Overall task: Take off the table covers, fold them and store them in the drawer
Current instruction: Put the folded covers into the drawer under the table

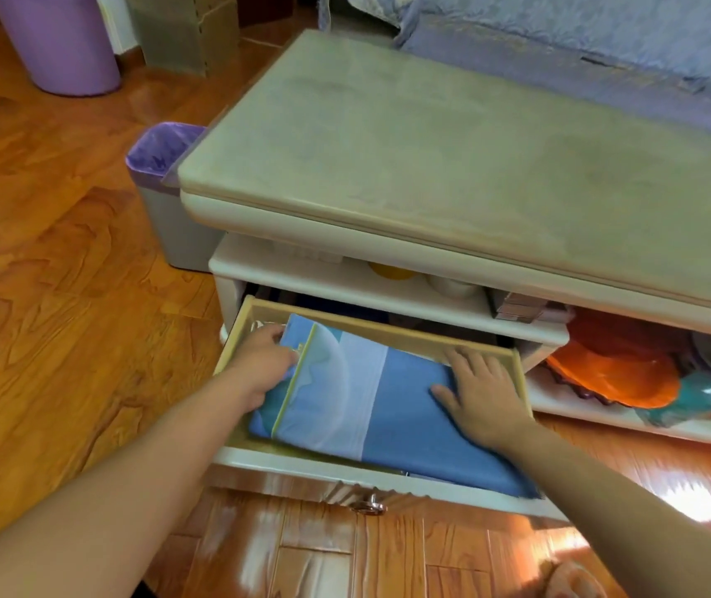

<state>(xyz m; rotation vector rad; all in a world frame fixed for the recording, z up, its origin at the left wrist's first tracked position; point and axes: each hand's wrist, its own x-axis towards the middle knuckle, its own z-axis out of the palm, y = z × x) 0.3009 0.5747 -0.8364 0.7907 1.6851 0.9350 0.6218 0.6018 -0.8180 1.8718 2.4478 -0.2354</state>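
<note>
Head view: folded cover (392,407) lies under right hand (481,392).

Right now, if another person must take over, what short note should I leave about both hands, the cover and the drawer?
Left hand: fingers curled at the left edge of the folded cover, it seems to grip it.
Right hand: flat, fingers straight, pressing on the cover's right part.
Cover: folded, blue, lying in the open drawer; its near right corner sticks over the drawer's front edge.
Table: top is bare, no cover on it.
Done: cover off, folded, placed in the drawer.
Left: tuck the corner in, take the hands out, probably shut the drawer. Whether more covers exist, I cannot tell.
</note>
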